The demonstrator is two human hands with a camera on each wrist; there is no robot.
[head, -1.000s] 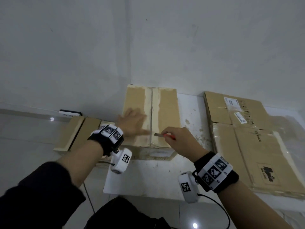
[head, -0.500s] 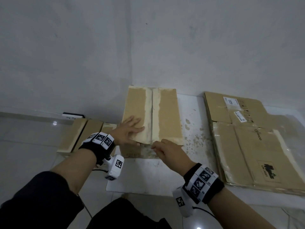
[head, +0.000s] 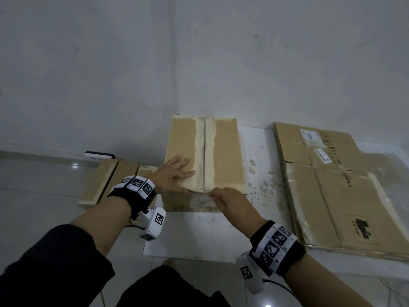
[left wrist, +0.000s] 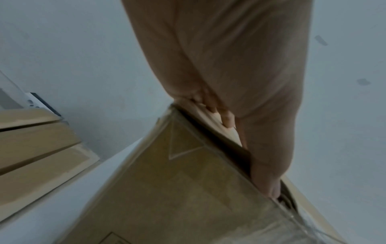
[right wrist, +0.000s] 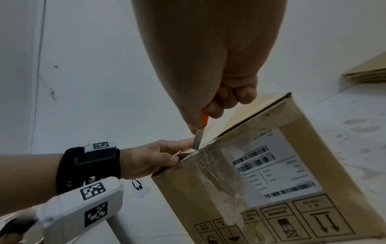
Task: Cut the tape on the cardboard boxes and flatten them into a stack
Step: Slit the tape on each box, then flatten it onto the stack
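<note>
A taped cardboard box stands on a white board against the wall. My left hand lies on the box's left top flap at its near edge, fingers flat on top and thumb tucked under the flap, pinching it. My right hand grips an orange-handled knife. Its blade touches the clear tape where the top seam meets the near top edge, right beside the left thumb. The box's front face carries a white barcode label.
A stack of flattened boxes lies to the right on the same white surface. More flat cardboard rests on the floor at the left, near a power strip. The wall stands directly behind the box.
My right hand drew the knife back along the top seam to the near edge. My left hand slid toward me and its thumb went under the flap.
</note>
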